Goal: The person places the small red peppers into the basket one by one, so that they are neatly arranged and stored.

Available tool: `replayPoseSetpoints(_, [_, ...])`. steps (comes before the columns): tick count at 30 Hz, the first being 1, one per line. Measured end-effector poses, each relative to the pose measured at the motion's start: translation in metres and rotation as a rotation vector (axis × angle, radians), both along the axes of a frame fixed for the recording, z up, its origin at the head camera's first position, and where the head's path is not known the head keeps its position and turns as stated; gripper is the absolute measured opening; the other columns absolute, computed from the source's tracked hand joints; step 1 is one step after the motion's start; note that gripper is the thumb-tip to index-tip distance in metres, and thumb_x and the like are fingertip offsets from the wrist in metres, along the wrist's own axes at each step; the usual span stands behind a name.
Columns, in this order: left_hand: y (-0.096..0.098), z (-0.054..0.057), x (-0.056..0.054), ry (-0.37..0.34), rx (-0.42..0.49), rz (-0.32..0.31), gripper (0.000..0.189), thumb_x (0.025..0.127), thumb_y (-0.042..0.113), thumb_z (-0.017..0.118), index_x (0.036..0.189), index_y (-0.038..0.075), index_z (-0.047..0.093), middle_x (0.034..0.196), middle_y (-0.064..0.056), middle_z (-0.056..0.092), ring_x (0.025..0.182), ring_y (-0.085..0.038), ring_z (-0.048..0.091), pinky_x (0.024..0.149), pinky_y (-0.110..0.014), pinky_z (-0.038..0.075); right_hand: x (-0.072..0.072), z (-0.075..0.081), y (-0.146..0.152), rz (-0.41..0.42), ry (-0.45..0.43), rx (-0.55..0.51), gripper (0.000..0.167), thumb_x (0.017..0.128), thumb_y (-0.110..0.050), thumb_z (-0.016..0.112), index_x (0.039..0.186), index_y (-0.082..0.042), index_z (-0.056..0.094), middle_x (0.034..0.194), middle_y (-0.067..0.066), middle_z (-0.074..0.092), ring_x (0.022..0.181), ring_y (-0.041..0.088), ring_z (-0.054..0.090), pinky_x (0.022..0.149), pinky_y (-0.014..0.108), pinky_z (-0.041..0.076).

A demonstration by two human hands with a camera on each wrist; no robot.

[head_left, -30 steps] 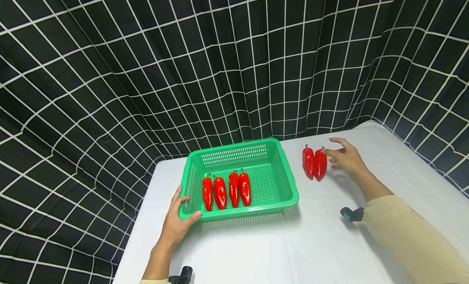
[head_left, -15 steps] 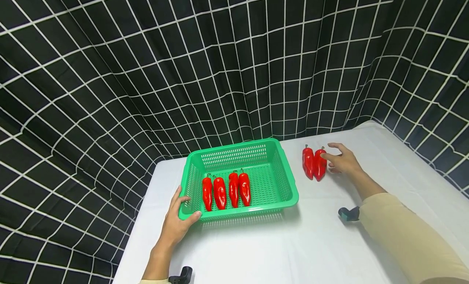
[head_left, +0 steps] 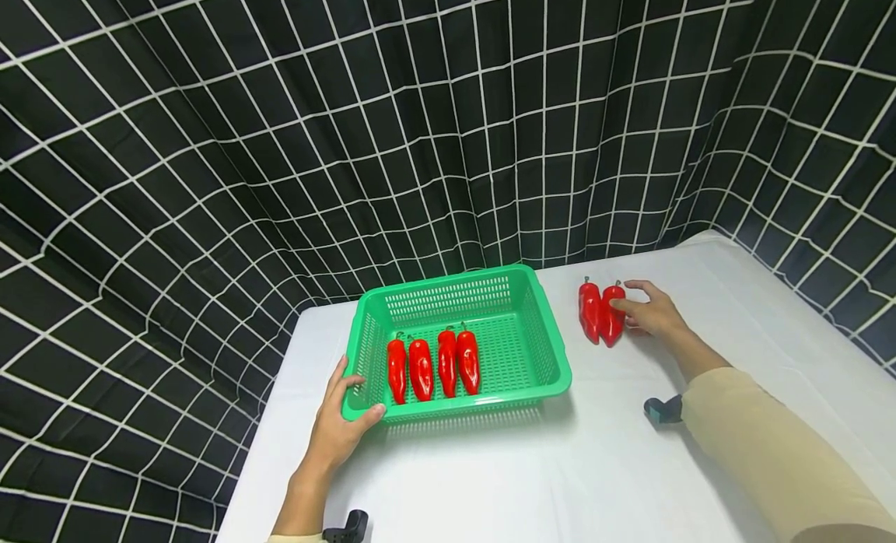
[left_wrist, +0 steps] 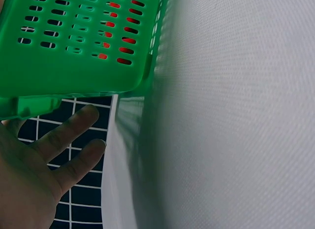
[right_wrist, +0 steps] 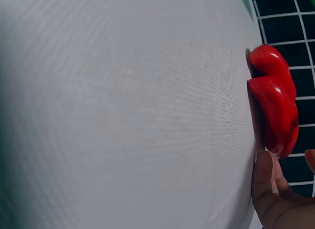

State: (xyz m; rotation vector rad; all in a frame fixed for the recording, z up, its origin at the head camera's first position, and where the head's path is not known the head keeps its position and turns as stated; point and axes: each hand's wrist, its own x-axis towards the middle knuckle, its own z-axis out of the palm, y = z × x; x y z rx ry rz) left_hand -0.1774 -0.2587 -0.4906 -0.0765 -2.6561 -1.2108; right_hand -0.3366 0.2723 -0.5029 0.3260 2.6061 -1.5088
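Over the near left corner of a green plastic basket (head_left: 518, 348) my left hand (head_left: 337, 434) grips the rim, thumb on the front edge and a finger bent inside. In the left wrist view, two straight fingers (left_wrist: 74, 128) reach below the rim. Several red peppers (head_left: 420, 369) lie side by side in the basket's left half. My right hand (head_left: 656, 313) is at the right side of a red pepper (head_left: 613, 325) on the table. Its thumb is over that pepper, and the right wrist view shows fingertips (right_wrist: 264, 162) close against it, loosely spread. Another red pepper (head_left: 589, 302) lies alongside.
A white cloth (head_left: 490, 481) covers the table. Behind and beside it hangs a black curtain with a white grid (head_left: 420, 138). Each wrist carries a small dark camera, one near the right sleeve (head_left: 663, 411) and one by the left wrist.
My right hand has come slightly down and left, so its thumb now lies over the right-hand pepper. The left hand, basket and peppers stay in place.
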Motion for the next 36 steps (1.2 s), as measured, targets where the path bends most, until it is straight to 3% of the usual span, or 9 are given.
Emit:
replayPoseSetpoints(10, [0.0007, -0.0007, 0.0009, 0.006, 0.007, 0.006, 0.053, 0.079, 0.033, 0.077, 0.123, 0.012, 0.055, 0.159, 0.003, 0.016, 0.142, -0.036, 0.018, 0.104, -0.059, 0.028, -0.0011, 0.0012, -0.0015, 0.052, 0.004, 0.016, 0.079, 0.092, -0.038, 0.061, 0.151, -0.004, 0.021, 0.137, 0.034, 0.034, 0.106, 0.044, 0.053, 0.077, 0.041, 0.055])
replayPoseSetpoints(21, [0.0005, 0.0002, 0.0015, 0.015, 0.027, -0.006, 0.055, 0.078, 0.036, 0.077, 0.121, 0.011, 0.055, 0.158, 0.002, 0.018, 0.142, -0.035, 0.018, 0.104, -0.060, 0.026, -0.0042, 0.0021, -0.0039, 0.056, -0.008, 0.063, 0.077, 0.091, -0.030, 0.065, 0.151, -0.005, 0.023, 0.135, 0.034, 0.033, 0.104, 0.043, 0.052, 0.071, 0.038, 0.056])
replayPoseSetpoints(36, [0.0006, -0.0003, 0.0014, 0.016, 0.027, 0.000, 0.055, 0.077, 0.036, 0.079, 0.121, 0.012, 0.055, 0.158, 0.005, 0.017, 0.141, -0.034, 0.019, 0.103, -0.060, 0.028, -0.0046, 0.0024, -0.0074, 0.039, -0.021, 0.125, 0.075, 0.090, -0.026, 0.063, 0.149, -0.001, 0.024, 0.136, 0.036, 0.031, 0.115, 0.050, 0.042, 0.078, 0.044, 0.054])
